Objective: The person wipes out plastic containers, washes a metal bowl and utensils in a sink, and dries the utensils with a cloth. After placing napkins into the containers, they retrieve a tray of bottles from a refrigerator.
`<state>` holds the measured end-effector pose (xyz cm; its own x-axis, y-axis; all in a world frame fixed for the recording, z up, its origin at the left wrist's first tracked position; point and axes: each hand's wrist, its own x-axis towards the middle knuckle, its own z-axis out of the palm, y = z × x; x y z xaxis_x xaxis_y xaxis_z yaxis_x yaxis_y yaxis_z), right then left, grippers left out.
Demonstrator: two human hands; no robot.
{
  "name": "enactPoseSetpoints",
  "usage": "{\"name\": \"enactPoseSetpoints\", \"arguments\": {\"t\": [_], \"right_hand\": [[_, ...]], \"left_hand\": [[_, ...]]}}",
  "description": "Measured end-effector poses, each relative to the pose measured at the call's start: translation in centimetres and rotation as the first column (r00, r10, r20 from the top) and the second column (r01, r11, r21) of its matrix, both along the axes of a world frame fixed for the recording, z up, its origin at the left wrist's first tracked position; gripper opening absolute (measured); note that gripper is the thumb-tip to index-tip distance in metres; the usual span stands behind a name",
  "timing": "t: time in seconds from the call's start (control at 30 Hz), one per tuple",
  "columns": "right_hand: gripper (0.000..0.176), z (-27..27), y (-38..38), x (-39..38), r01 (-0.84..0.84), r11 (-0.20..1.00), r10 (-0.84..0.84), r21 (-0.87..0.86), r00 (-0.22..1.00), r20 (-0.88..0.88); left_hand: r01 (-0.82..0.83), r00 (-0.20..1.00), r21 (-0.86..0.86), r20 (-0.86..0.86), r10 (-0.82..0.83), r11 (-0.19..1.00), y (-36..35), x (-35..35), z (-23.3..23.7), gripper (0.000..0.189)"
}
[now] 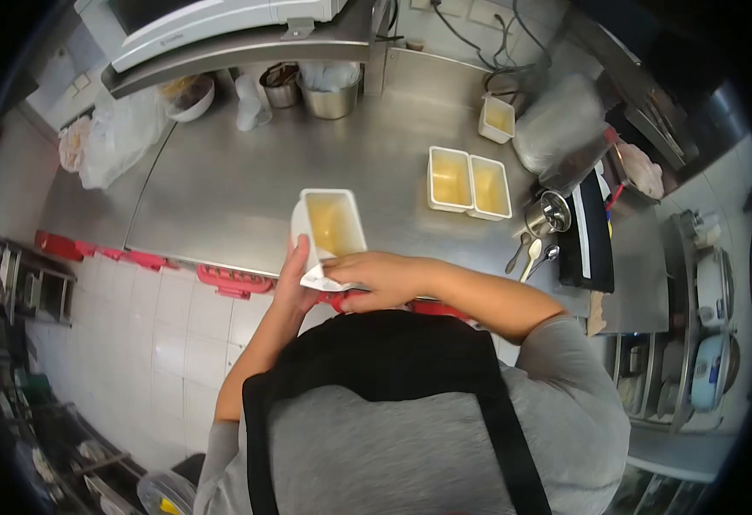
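Observation:
Near the front edge of the steel counter, my left hand grips a white rectangular container by its left side and lower corner. The container is tilted and has a yellowish inside. A white cloth or paper is bunched at its near end. My right hand presses that white cloth against the container's near rim, its fingers partly hidden by it. Two similar containers stand side by side farther right on the counter.
Another container stands at the back right, beside a clear plastic bag. Spoons and a metal cup lie at the right. Metal pots and a white bowl stand under the shelf.

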<state>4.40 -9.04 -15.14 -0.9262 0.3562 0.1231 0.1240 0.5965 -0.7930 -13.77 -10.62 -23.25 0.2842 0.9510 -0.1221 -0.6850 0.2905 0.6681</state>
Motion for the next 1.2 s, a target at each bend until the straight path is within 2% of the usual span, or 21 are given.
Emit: {"name": "enactPoseSetpoints", "arguments": {"t": [0.03, 0.1, 0.13, 0.17, 0.23, 0.33, 0.43, 0.5, 0.53, 0.6, 0.7, 0.73, 0.77, 0.83, 0.87, 0.93, 1.03, 1.1, 1.13, 1.17, 1.2], "right_hand": [[0.052, 0.4, -0.2, 1.3, -0.052, 0.986, 0.036, 0.158, 0.995, 0.098], [0.064, 1.7, -0.6, 4.4, -0.180, 0.878, 0.054, 0.444, 0.958, 0.281], [0.079, 2.2, 0.4, 5.1, -0.223, 0.892, 0.080, 0.392, 0.933, 0.350], [0.089, 0.8, 1.7, 6.6, -0.254, 0.832, 0.043, 0.493, 0.916, 0.399], [0.096, -0.8, 3.4, 9.5, -0.190, 0.751, -0.082, 0.632, 0.923, 0.376], [0.098, -1.2, 4.4, 11.5, -0.204, 0.646, -0.187, 0.736, 0.892, 0.411], [0.089, -0.5, 3.3, 11.4, -0.214, 0.698, -0.205, 0.683, 0.854, 0.477], [0.085, 1.3, 3.0, 10.7, -0.173, 0.945, -0.025, 0.278, 0.808, 0.589], [0.083, 1.8, 3.0, 10.5, -0.133, 0.990, 0.075, 0.052, 0.791, 0.607], [0.079, 1.3, 2.9, 11.4, -0.035, 0.998, 0.053, -0.051, 0.907, 0.417], [0.081, 1.5, 2.6, 11.6, 0.017, 0.978, 0.032, -0.210, 0.973, 0.229], [0.082, 1.7, 2.5, 11.5, 0.022, 0.965, 0.027, -0.261, 0.983, 0.181], [0.084, 1.0, 3.0, 11.3, 0.048, 0.997, -0.036, -0.059, 0.979, 0.199], [0.088, -0.9, 5.4, 10.9, 0.095, 0.934, -0.172, 0.345, 0.965, 0.201], [0.094, -1.1, 6.7, 11.3, 0.151, 0.905, -0.269, 0.398, 0.927, 0.260], [0.093, -1.1, 6.8, 11.2, 0.103, 0.901, -0.213, 0.421, 0.952, 0.222], [0.089, -1.0, 5.6, 10.5, 0.059, 0.854, -0.213, 0.518, 0.946, 0.245], [0.087, -1.0, 3.9, 9.9, 0.019, 0.808, -0.234, 0.589, 0.928, 0.291], [0.082, 0.3, 3.7, 8.4, -0.113, 0.920, -0.080, 0.375, 0.883, 0.463], [0.080, 0.9, 3.5, 8.2, -0.016, 0.979, -0.068, 0.203, 0.915, 0.397], [0.077, 1.4, 3.6, 7.9, 0.073, 0.997, -0.076, 0.022, 0.943, 0.323]], "left_hand": [[0.015, 1.000, -0.025, -0.011, -0.015, 1.000, 0.0, 1.2, -0.4, 0.060], [0.085, 0.996, -0.112, 0.047, -0.081, 0.990, 0.5, 4.3, -0.8, 0.060], [0.136, 0.989, -0.152, 0.082, -0.124, 0.979, 0.8, 6.0, -0.4, 0.060], [0.189, 0.978, -0.182, 0.120, -0.169, 0.965, 0.8, 7.5, -0.1, 0.060], [0.192, 0.979, -0.175, 0.109, -0.175, 0.966, 0.8, 9.9, 0.8, 0.060], [0.174, 0.985, -0.181, 0.033, -0.170, 0.968, 1.8, 11.1, 1.5, 0.062], [0.094, 0.994, -0.090, -0.048, -0.098, 0.991, 2.7, 11.9, 1.7, 0.062], [0.053, 0.990, -0.034, -0.132, -0.057, 0.998, 2.9, 12.5, 1.4, 0.061], [0.072, 0.986, -0.010, -0.151, -0.073, 0.997, 3.0, 12.5, 1.3, 0.060], [0.123, 0.976, 0.035, -0.186, -0.114, 0.992, 3.2, 12.4, 1.0, 0.059], [0.229, 0.970, -0.105, 0.110, -0.218, 0.968, 3.7, 11.3, 0.1, 0.059], [0.234, 0.969, -0.143, 0.115, -0.219, 0.962, 3.8, 11.5, 0.1, 0.060], [0.240, 0.968, -0.181, 0.118, -0.222, 0.954, 4.0, 11.7, 0.1, 0.061], [0.244, 0.969, -0.207, 0.101, -0.227, 0.948, 4.2, 12.1, 0.8, 0.062], [0.239, 0.970, -0.194, 0.082, -0.227, 0.951, 4.1, 12.1, 1.4, 0.063], [0.216, 0.975, -0.182, 0.082, -0.204, 0.959, 4.0, 11.9, 2.5, 0.060], [0.140, 0.966, -0.033, -0.215, -0.143, 0.990, 5.5, 9.6, 2.1, 0.056], [0.183, 0.954, -0.037, -0.233, -0.187, 0.982, 6.5, 8.7, 1.0, 0.054], [0.185, 0.950, -0.019, -0.254, -0.184, 0.982, 6.7, 8.4, 0.7, 0.054], [0.193, 0.942, 0.000, -0.281, -0.185, 0.981, 7.0, 8.0, 0.4, 0.054], [0.157, 0.966, -0.019, -0.205, -0.158, 0.987, 7.5, 7.5, 0.3, 0.054]]}}
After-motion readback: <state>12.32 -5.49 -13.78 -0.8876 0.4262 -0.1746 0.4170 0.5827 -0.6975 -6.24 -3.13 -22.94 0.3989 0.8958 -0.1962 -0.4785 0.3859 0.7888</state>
